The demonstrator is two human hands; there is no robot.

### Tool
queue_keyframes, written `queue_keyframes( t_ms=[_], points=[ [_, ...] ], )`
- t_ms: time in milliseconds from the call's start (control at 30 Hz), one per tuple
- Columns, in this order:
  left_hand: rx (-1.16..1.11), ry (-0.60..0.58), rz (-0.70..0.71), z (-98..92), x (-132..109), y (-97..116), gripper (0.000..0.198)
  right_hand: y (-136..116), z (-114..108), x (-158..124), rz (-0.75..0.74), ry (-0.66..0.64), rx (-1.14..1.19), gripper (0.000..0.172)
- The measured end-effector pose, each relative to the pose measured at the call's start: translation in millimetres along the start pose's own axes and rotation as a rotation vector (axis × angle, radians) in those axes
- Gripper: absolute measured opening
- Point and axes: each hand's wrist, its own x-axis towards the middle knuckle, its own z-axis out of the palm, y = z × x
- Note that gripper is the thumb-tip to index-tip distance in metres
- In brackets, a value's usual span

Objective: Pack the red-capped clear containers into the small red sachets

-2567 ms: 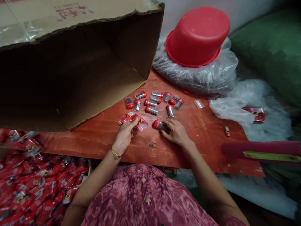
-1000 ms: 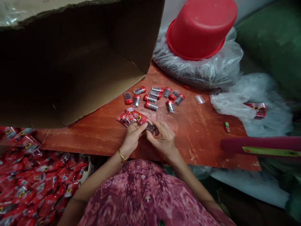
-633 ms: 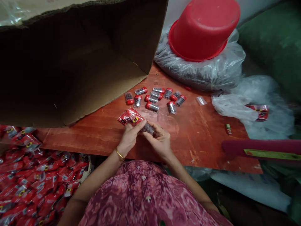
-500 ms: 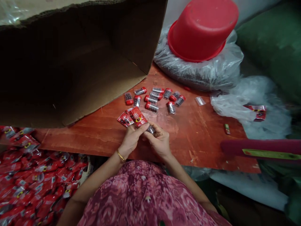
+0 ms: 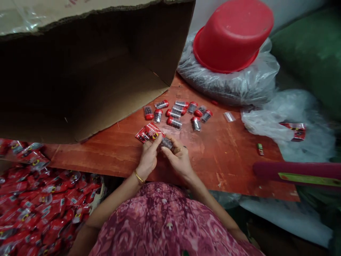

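Observation:
My left hand (image 5: 149, 153) is closed on several small red printed packets (image 5: 152, 131), which fan out beyond the fingers. Between both hands is a small clear container of dark balls (image 5: 166, 143). My right hand (image 5: 179, 156) grips it from the right, fingers curled around its far side, and the left thumb lies against its left end. The hands cover part of the container, so its cap cannot be seen. Just beyond them, several clear containers with red caps and dark balls (image 5: 174, 123) lie scattered on the red-brown table (image 5: 213, 153).
A large open cardboard box (image 5: 149, 80) stands at the left back. At lower left is a heap of filled red packets (image 5: 45, 202). An upturned red tub (image 5: 234, 32) rests on a plastic bag (image 5: 229, 83). A purple bar (image 5: 266, 169) juts in from the right.
The small container has tilted and shows more between my hands. My left thumb has shifted left, covering more of the front packet. The whole view has moved slightly.

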Motion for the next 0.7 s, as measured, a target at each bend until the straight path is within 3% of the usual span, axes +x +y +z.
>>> queue_keyframes(
  t_ms=[100,233,433,567,633,700],
  points=[
    [0.02,-0.032,-0.023,-4.2,1,7,0.034,-4,-7,-3,0.121,-0.077,0.049,0.041],
    [0.039,-0.034,-0.033,-7.2,0,0,0.036,-10,-8,-3,0.16,0.034,0.074,0.032],
    [-0.008,-0.031,-0.099,-11.3,-8,-11,0.037,1,13,10,0.162,0.095,0.065,0.041],
    [-0.048,0.068,-0.165,-30.8,-13,6,0.029,9,24,17,0.068,-0.02,-0.144,0.044],
    [-0.036,0.145,-0.16,-50.4,-13,23,0.024,6,14,25,-0.031,-0.052,-0.358,0.041],
    [-0.042,0.293,-0.112,-75.3,-11,44,0.023,1,-13,39,-0.135,0.043,-0.655,0.037]
  ],
)
